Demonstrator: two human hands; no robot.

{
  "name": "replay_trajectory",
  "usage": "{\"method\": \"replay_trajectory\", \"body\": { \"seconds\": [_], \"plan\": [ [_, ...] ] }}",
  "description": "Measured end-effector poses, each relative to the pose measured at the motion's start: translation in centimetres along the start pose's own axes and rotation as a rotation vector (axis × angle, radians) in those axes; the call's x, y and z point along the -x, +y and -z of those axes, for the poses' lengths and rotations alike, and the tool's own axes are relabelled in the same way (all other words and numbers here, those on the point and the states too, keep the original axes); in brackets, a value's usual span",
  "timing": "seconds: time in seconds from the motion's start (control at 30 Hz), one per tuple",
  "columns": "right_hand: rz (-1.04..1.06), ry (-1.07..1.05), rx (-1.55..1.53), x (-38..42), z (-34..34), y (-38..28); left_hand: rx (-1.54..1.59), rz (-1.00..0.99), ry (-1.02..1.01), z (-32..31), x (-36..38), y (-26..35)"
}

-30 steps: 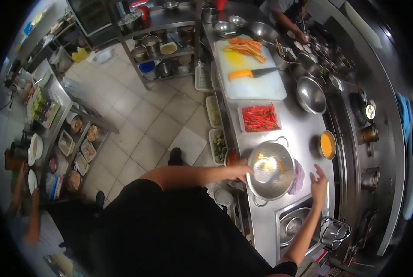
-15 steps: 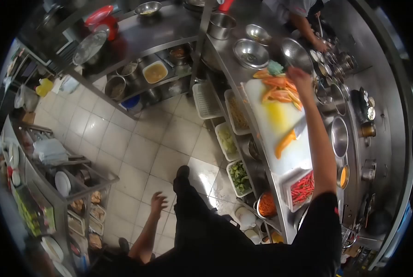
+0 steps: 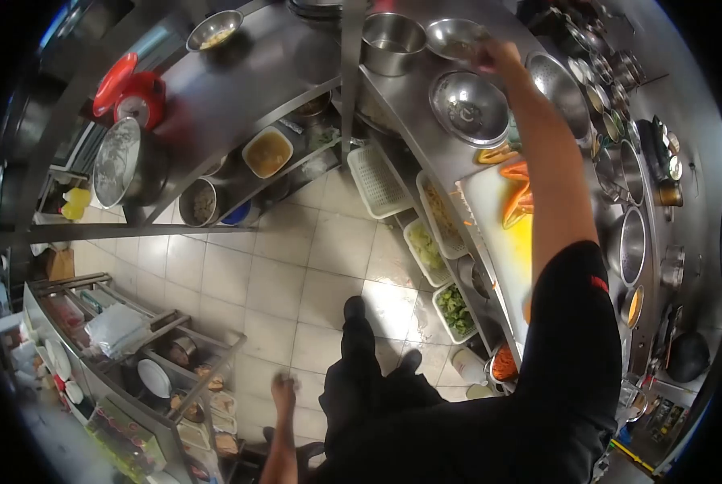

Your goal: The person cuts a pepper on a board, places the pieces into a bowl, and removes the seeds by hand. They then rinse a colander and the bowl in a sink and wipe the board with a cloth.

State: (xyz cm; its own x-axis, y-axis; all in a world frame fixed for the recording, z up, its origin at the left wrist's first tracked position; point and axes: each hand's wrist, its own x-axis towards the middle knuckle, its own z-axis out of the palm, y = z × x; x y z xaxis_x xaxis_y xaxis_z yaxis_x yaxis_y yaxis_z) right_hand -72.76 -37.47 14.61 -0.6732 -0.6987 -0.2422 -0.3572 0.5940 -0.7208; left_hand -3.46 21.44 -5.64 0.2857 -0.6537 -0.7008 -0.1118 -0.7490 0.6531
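My right hand [image 3: 500, 56] is at the right rim of a small steel bowl [image 3: 450, 39] at the back of the counter. Its fingers are bunched and blurred; what they hold is too small to make out. Below it my forearm crosses a white cutting board [image 3: 482, 198] with orange pepper pieces [image 3: 516, 198] and a yellow patch. The arm hides the board's right part. A larger steel bowl [image 3: 467, 109] stands left of the forearm. Low over the tiled floor hangs my left hand [image 3: 284, 391], fingers curled in, with nothing visible in them.
A steel pot [image 3: 393, 44] and a colander [image 3: 559, 93] flank the bowls. White baskets, one with green vegetables [image 3: 455, 313], sit on the shelf under the counter's left edge. A metal post [image 3: 353, 73] rises by the counter corner. A shelf rack [image 3: 175, 323] stands left.
My right hand has moved up from the pepper pieces to the small bowl. The view has shifted. My left hand's fingers have curled in. The co-worker's arms and the knife no longer show.
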Motion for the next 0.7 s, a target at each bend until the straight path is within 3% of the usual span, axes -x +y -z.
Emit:
{"method": "replay_trajectory", "body": {
  "seconds": [0.03,0.07,0.13,0.17,0.23,0.27,0.37,0.43,0.5,0.53,0.57,0.6,0.63,0.67,0.7],
  "plan": [
    [0.049,-0.095,-0.155,0.5,0.9,-1.2,-0.136,-0.154,-0.074,-2.5,-1.8,7.2],
    [0.029,-0.087,-0.164,1.2,2.6,-2.0,-0.094,-0.309,-0.073,-4.7,-4.3,10.7],
    [0.313,0.043,0.128,1.7,6.0,-1.6,-0.099,-0.394,-0.226,-9.4,-6.4,21.2],
    [0.277,0.055,0.118,3.4,7.2,-0.1,-0.068,-0.514,-0.284,-12.2,-5.8,26.7],
    [0.494,-0.015,-0.24,9.6,9.0,2.1,-0.009,-0.661,-0.438,-17.4,-6.2,33.9],
    [0.425,0.049,0.117,15.1,10.1,0.3,0.158,-0.59,-0.606,-19.9,-7.5,35.8],
    [0.309,0.036,-0.339,18.3,7.7,6.2,0.178,-0.523,-0.613,-27.3,-2.4,43.2],
    [0.393,0.116,-0.48,22.5,6.9,10.5,0.171,-0.515,-0.645,-28.8,-0.1,43.3],
    [0.499,0.15,-0.41,34.0,10.5,11.8,0.076,-0.605,-0.817,-28.5,1.8,41.7],
    [0.353,0.085,-0.379,39.6,12.3,13.3,-0.115,-0.79,-0.826,-27.5,0.5,38.7],
    [0.367,0.05,-0.353,44.1,13.2,16.3,-0.305,-0.977,-0.83,-25.7,-0.3,35.5],
    [0.308,-0.033,-0.323,48.5,14.3,19.0,-0.519,-0.787,-0.927,-22.9,1.6,34.1],
    [0.092,-0.143,-0.451,52.3,14.5,22.2,-0.561,-0.552,-0.842,-20.2,0.3,29.2],
    [-0.123,-0.052,-0.529,56.2,14.1,24.9,-0.735,-0.496,-0.67,-17.4,-0.5,25.4],
    [-0.27,0.008,-0.338,59.5,13.9,27.8,-0.89,-0.42,-0.502,-13.4,-5.5,19.2]
  ]
}}
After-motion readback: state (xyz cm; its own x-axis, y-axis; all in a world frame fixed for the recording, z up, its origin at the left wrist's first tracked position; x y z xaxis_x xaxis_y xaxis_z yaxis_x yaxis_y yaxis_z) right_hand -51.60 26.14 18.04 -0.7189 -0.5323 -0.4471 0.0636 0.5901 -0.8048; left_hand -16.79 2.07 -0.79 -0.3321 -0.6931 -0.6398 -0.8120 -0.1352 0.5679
